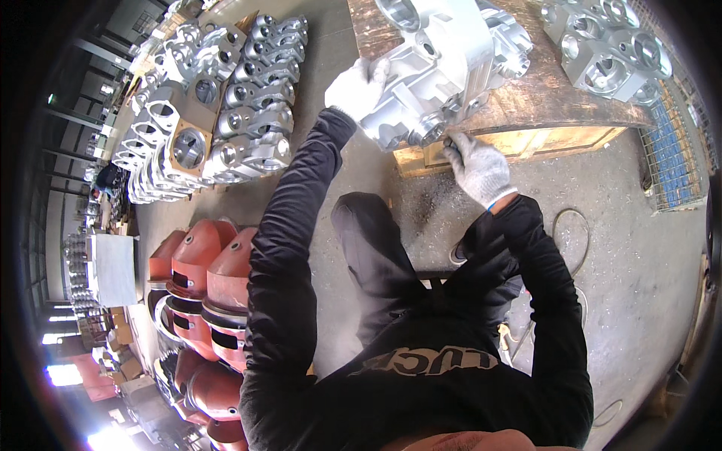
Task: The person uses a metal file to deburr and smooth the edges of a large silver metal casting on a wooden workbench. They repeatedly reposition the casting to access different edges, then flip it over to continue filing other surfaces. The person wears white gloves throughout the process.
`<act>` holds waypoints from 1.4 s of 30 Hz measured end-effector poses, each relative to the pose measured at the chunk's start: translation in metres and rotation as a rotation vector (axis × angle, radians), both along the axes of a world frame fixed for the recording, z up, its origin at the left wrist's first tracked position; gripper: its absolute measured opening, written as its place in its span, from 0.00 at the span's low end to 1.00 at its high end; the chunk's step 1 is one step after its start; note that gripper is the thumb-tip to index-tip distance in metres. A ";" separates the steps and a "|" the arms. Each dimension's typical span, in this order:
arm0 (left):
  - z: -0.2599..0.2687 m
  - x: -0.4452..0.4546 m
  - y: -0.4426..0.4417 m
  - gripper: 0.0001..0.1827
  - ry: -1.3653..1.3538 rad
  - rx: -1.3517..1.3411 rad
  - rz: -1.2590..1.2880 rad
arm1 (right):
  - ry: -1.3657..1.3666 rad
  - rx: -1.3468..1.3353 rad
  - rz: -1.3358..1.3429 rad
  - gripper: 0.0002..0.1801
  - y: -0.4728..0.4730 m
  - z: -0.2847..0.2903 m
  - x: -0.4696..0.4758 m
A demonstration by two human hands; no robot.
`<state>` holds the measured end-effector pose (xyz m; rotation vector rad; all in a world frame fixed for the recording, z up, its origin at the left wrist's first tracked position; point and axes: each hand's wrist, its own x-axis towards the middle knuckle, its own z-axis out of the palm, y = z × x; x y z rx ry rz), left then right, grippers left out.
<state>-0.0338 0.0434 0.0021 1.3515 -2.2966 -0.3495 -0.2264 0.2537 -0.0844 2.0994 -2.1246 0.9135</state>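
A large silvery cast metal housing (409, 93), with bores and ribs, rests tilted on a worn wooden crate top (541, 96). My left hand (356, 89), in a white knit glove, grips the housing's left edge. My right hand (479, 166), gloved too, is just below the housing's near corner, beside a round bored boss (431, 129). Its thumb and forefinger are pinched together at a small dark spot; whether they hold something small cannot be made out. Another metal casting (510, 42) lies just behind the housing to the right.
More castings (612, 48) sit at the crate's right end, beside a wire mesh cage (674, 152). Stacked castings (254, 96) stand to the left, with red metal shells (225, 270) nearer me. A thin hose (586, 242) loops over the concrete floor (632, 293), which bears shavings.
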 end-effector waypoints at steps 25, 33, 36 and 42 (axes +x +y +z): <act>-0.002 -0.006 0.011 0.30 0.025 -0.119 0.083 | -0.205 0.178 0.176 0.22 -0.022 0.059 -0.021; -0.003 -0.006 0.012 0.34 0.055 -0.056 0.081 | -0.838 0.169 -0.077 0.18 -0.018 -0.019 -0.012; 0.000 -0.007 0.006 0.36 0.013 -0.053 0.071 | -0.955 0.026 -0.113 0.17 -0.010 -0.043 0.033; 0.019 -0.010 -0.030 0.42 -0.099 0.160 -0.094 | -1.057 0.219 0.021 0.18 0.018 -0.047 0.046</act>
